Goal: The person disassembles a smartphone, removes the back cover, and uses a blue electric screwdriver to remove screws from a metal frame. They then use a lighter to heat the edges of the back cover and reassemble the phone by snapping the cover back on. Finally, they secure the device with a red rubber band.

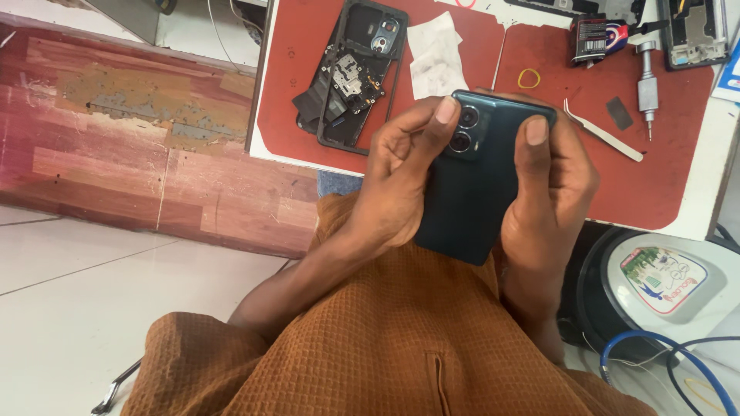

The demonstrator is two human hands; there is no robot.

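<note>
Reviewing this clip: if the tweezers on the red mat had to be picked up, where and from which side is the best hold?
Probably mid-body of the tweezers, pinched across their narrow width from above. They lie flat and diagonal on the red mat, with bare mat on both sides. The right hand is nearest, though it and the left hand both hold the dark phone.

Bright, even daylight with soft, faint shadows; a pale sheen lies on the white floor tiles [92, 254] at left. Focus is sharp, edges slightly stretched.

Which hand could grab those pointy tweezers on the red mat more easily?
Probably the right hand: the tweezers lie just beside it on the red mat, while the left hand is across the phone.
</note>
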